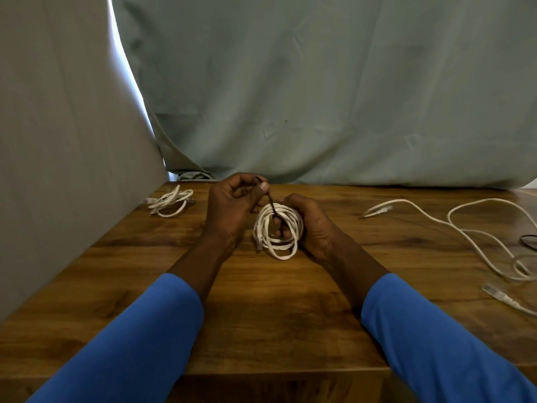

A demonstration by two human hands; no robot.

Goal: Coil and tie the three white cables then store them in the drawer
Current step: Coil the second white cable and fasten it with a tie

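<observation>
my right hand [313, 225] grips coil [290, 218] at mid-table [261, 315] | left hand [229, 207] pinches dark tie [269, 200] threaded through it | risk: thin tie slips my pinch, springy loops burst apart before knotting

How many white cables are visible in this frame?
3: a coiled white cable far left on the wooden table; a white coil in the right hand, centre; a loose white cable right, running off frame.
</observation>
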